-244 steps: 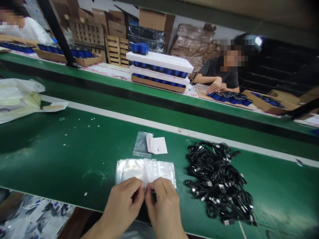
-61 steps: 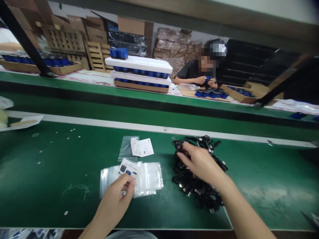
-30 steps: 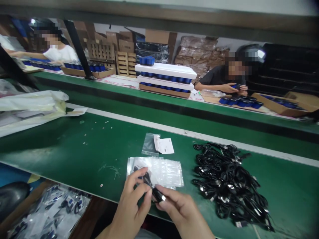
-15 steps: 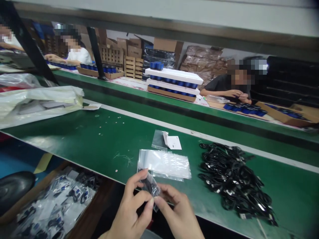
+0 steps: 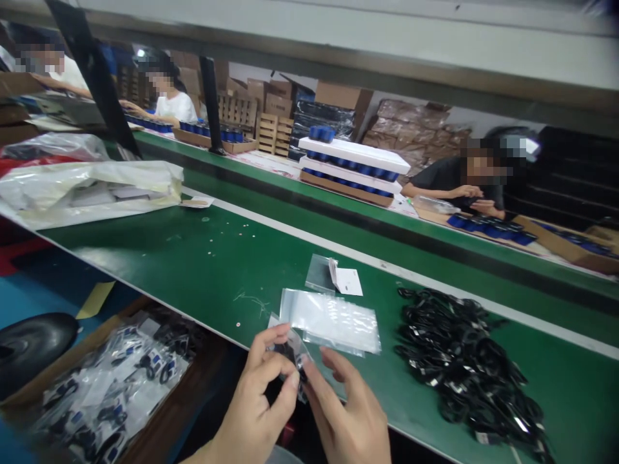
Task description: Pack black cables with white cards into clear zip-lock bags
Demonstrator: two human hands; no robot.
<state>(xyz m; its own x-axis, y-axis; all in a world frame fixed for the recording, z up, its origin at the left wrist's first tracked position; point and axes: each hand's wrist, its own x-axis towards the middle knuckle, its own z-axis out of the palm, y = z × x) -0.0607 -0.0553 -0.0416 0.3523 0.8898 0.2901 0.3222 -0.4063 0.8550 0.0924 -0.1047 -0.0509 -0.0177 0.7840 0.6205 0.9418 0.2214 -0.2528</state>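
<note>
Our left hand (image 5: 258, 403) grips a small clear plastic bag (image 5: 291, 358) holding a coiled black cable (image 5: 290, 353) over the front edge of the green desk (image 5: 193, 283), while our right hand (image 5: 345, 412) stays open beside it. A stack of clear plastic bags (image 5: 329, 320) and a heap of black cables (image 5: 464, 367) lie just beyond.

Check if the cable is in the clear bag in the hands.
In: the black cable shows dark through the clear plastic bag between the left hand and right hand.
</note>
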